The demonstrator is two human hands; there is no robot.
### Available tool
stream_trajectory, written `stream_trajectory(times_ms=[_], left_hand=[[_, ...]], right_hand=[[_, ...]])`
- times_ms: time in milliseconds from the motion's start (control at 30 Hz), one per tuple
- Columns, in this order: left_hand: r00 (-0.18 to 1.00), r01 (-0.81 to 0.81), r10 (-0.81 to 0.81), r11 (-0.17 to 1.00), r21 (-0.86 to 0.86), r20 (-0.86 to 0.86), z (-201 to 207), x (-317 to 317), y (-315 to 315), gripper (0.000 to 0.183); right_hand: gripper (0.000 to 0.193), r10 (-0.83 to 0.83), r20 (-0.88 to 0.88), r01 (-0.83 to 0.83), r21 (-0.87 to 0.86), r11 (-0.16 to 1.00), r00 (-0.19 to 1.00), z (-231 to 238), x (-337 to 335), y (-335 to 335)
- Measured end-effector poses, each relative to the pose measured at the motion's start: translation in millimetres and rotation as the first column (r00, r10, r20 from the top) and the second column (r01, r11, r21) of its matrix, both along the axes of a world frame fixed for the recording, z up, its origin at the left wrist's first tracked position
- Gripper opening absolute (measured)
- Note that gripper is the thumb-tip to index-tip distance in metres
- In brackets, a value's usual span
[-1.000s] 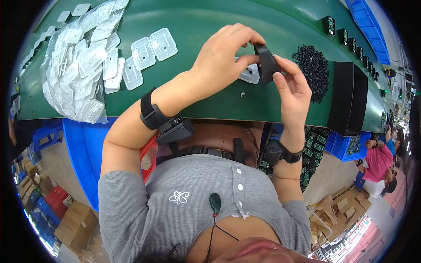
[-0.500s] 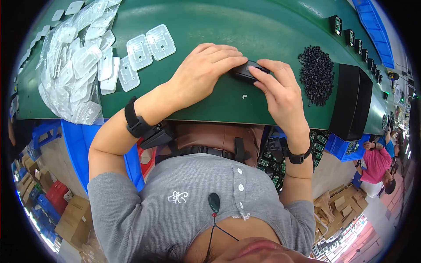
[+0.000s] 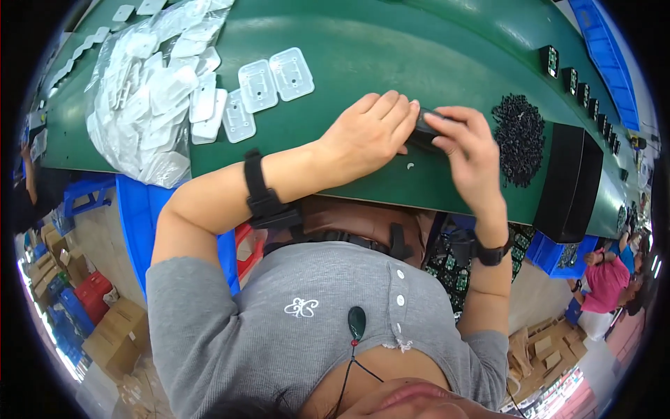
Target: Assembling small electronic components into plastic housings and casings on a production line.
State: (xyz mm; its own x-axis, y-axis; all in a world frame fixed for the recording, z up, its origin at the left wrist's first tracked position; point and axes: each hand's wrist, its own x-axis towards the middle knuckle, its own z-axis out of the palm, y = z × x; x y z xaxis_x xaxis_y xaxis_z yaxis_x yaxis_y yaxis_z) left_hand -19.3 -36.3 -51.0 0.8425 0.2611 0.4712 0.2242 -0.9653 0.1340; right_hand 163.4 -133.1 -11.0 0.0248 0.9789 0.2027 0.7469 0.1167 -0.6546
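Between both hands, just above the green table, is a small black plastic case [image 3: 423, 131]. My left hand [image 3: 373, 133] wraps its fingers round the left end and covers much of it. At the other end my right hand [image 3: 466, 143] grips it with thumb and fingers, slightly blurred. A small white crescent-shaped scrap [image 3: 410, 166] lies on the table just below the case. Close to the right hand is a heap of small black parts [image 3: 518, 140], too small to make out singly.
Clear plastic covers [image 3: 292, 75] lie left of my hands beside a bag of similar covers [image 3: 157, 91]. A long black box [image 3: 569, 181] stands right of the heap. Black cases with circuit boards [image 3: 550, 61] line the far right. Blue bins [image 3: 136, 230] stand below the table edge.
The view has shifted, so the table's things appear further right. Both hands still hold the black case; my left hand's fingers have curled round its end, and the right fingers have shifted on it.
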Motion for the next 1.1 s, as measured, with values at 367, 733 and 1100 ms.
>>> stream_trajectory(times_ms=[367, 733, 1100], left_hand=[[0.975, -0.013, 0.2, 0.469, -0.883, 0.092, 18.0, 18.3, 25.8, 0.039], [0.817, -0.574, 0.555, 0.807, -0.134, -0.156, 29.8, -88.3, 48.5, 0.062], [0.854, -0.515, 0.475, 0.826, -0.228, -0.21, 33.6, -83.5, 63.6, 0.057]], right_hand=[[0.048, -0.231, -0.845, 0.213, -0.143, 0.967, 0.482, -3.7, -15.7, 31.9], [0.03, -0.206, -0.37, 0.169, -0.131, 0.977, 0.906, 3.6, 106.2, 165.1], [0.039, -0.055, -0.148, -0.009, -0.398, 0.917, 0.987, -6.8, 176.7, 223.6]])
